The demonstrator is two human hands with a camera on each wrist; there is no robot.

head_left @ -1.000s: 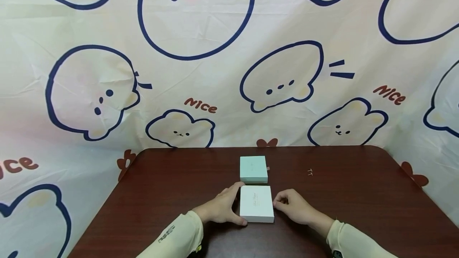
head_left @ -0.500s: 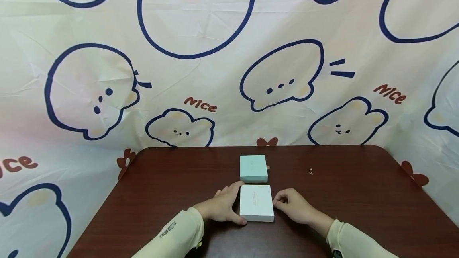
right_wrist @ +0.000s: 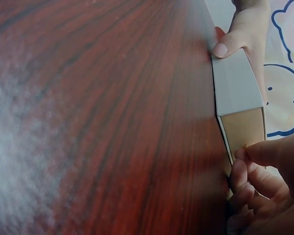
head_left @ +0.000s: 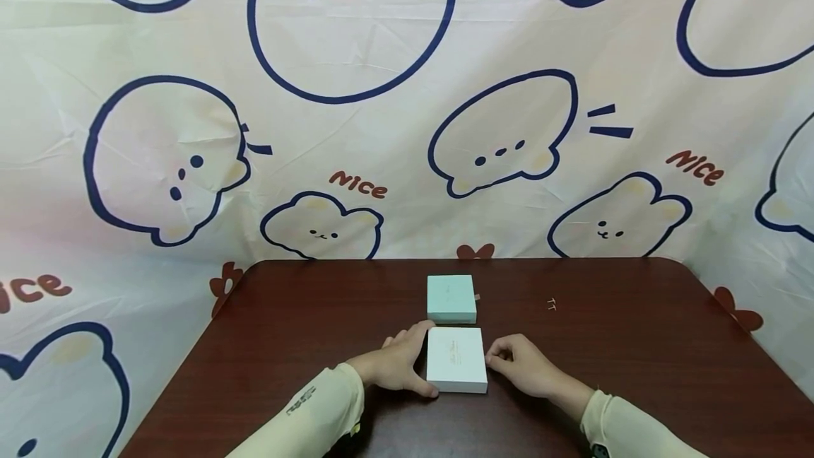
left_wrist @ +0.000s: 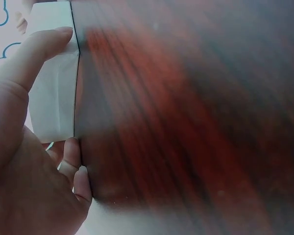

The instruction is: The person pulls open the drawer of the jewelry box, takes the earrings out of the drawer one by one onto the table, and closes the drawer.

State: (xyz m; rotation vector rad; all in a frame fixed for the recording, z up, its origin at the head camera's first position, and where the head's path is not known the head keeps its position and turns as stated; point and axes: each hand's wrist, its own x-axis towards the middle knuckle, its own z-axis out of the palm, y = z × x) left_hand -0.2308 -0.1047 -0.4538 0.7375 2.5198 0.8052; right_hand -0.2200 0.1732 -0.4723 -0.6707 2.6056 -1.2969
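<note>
A white drawer-style box with faint lettering on its lid lies flat on the brown table. My left hand grips it from the left, thumb on the near side and fingers toward the far side. At the right end, my right hand pinches thumb and forefinger together against the tan inner end. What sits between those fingertips looks like a small pull tab, mostly hidden. Just behind stands a teal box with a little tab on its right side.
Two tiny pale T-shaped pieces lie at the back right of the wooden table. A cartoon-printed cloth hangs behind and around the table.
</note>
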